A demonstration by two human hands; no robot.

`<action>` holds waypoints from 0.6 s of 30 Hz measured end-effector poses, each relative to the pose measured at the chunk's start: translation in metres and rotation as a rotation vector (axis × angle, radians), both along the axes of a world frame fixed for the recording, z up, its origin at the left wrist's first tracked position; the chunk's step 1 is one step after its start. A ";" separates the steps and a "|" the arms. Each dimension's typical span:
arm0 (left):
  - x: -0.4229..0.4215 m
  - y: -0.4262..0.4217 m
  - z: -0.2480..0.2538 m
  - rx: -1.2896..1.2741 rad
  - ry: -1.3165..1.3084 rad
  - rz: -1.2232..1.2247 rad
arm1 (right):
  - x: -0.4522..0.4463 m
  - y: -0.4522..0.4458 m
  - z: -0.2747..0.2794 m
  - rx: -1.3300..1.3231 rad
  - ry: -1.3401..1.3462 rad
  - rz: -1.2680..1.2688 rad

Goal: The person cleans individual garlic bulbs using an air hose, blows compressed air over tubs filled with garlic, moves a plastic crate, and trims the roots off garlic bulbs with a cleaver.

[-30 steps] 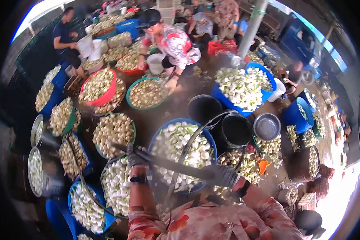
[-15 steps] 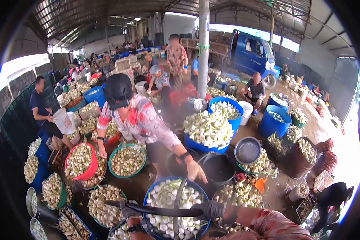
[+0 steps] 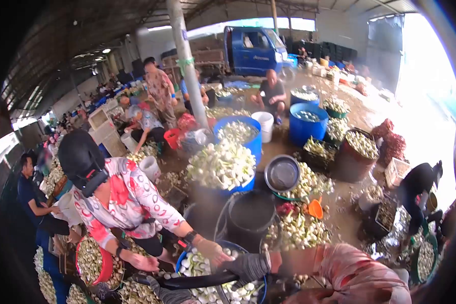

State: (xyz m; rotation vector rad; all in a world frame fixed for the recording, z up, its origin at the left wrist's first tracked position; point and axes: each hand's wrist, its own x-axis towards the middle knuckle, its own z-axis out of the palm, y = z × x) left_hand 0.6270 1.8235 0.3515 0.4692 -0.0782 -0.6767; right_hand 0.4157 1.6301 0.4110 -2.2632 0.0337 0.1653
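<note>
A dark, slightly curved carrying pole (image 3: 202, 281) crosses above a blue tub (image 3: 263, 296) of white bulbs with green stems (image 3: 197, 263). Near the pole's right end, my right hand (image 3: 251, 267), in a grey glove, is closed around it. My left hand (image 3: 169, 292), also gloved, grips it further left, partly cut off by the lower edge. A band like a tub handle (image 3: 222, 294) runs below the pole. Opposite me, a person in a patterned shirt (image 3: 131, 195) leans over, one hand (image 3: 211, 250) beside my right glove, the other (image 3: 144, 262) by the pole's left end.
Beyond the tub stands a black bucket (image 3: 251, 215), with a grey basin (image 3: 282, 173) behind it. A heaped blue tub (image 3: 223, 167) and a post (image 3: 187, 66) are further back. Loose bulbs (image 3: 301, 230) and an orange scoop (image 3: 315, 208) lie to the right.
My view has swung right. The person opposite has come closer, bending lower, with both hands now near the pole. My hands stay on the pole.
</note>
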 end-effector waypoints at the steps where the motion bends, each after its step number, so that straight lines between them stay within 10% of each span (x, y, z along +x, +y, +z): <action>1: -0.001 -0.008 0.003 0.021 0.017 -0.006 | -0.009 -0.014 -0.021 -0.017 -0.056 0.020; 4: -0.008 -0.022 0.008 0.083 0.019 0.021 | -0.043 -0.052 -0.179 -0.027 -0.009 0.011; 9: -0.017 -0.011 0.034 0.292 -0.059 0.166 | -0.105 -0.089 -0.265 0.158 0.184 -0.297; 18: 0.031 -0.042 0.050 0.301 -0.148 0.176 | -0.133 -0.179 -0.153 -0.240 -0.069 -0.602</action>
